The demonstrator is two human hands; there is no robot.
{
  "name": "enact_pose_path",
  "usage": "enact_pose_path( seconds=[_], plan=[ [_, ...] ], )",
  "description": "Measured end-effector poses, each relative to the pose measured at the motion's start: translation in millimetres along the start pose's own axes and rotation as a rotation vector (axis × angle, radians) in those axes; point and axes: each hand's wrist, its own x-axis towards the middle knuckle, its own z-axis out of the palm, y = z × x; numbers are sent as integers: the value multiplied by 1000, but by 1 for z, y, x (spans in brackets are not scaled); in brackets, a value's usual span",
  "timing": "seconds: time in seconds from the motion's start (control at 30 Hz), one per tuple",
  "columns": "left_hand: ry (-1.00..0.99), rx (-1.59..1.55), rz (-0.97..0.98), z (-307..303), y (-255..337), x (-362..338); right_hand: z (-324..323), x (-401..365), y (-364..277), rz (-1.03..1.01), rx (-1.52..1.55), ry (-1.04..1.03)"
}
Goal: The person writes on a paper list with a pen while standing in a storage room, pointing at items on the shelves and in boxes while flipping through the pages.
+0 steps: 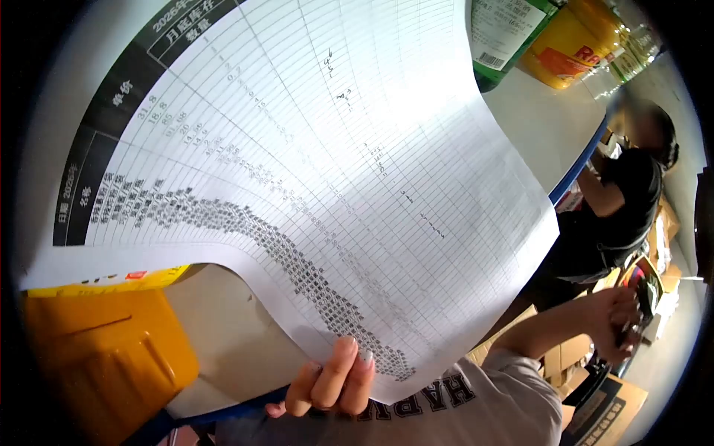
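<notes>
A wide white sheet of paper [416, 223] fills the middle of the head view, curved and raised above the table. It carries a printed table in Chinese, with a black header band, rows of prices and a few handwritten figures. My left hand [332, 383] grips its lower edge, fingertips curled over the printed face; the thumb is hidden. Off to the right, apart from the paper, my right hand [623, 323] is raised with its fingers curled closed. Whatever it may hold cannot be made out. A grey shirt [476, 409] with dark letters shows below.
A green bottle [494, 44] and a yellow bottle [573, 44] stand on the white, blue-edged table [520, 126]. At left are an orange plastic piece [111, 349] and a yellow packet [111, 281]. A person in black [621, 193] stands at right near cardboard boxes [613, 416].
</notes>
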Motion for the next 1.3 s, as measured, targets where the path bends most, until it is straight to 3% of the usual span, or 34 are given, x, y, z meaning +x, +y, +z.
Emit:
enact_pose_path(
  seconds=[0.17,0.3,0.33,0.37,0.5,0.57,0.6,0.7,0.77,0.83,0.9,0.97,1.0,1.17,1.23,1.3],
  plan=[
    [102,-6,49,5,-6,1,-33,-13,-9,-111,-154,12],
    [-6,-17,-75,-15,-6,23,-27,-18,-10,-33,-94,-25],
    [-10,2,-85,-19,-6,24,-25,-20,-10,-8,-77,-43],
    [108,32,-146,-14,-2,22,-22,-22,-10,18,-54,-59],
    [6,18,-157,-31,-3,30,-9,-36,-13,115,6,-183],
    [-105,27,-99,-51,-9,39,9,-42,-24,310,51,-308],
    [-125,46,-140,-20,6,18,4,-54,10,385,165,-229],
    [-69,48,-143,-18,6,18,45,-74,-4,624,210,-238],
    [-49,34,-163,-17,6,17,101,-101,-29,551,-85,-282],
    [-19,15,-176,-15,8,21,112,-110,-32,440,137,-811],
    [-24,-11,-205,-15,9,20,125,-115,-37,492,243,-1050],
    [48,-28,-232,-10,11,20,125,-113,-40,385,126,-1219],
    [34,-36,-225,-10,10,20,132,-120,-38,261,97,-1169],
    [18,-8,-213,-10,11,21,137,-125,-37,423,136,-1283],
    [103,12,-219,-4,11,17,139,-126,-35,548,210,-1344],
    [155,14,-234,-1,11,17,141,-127,-38,536,190,-1362]
  ],
)
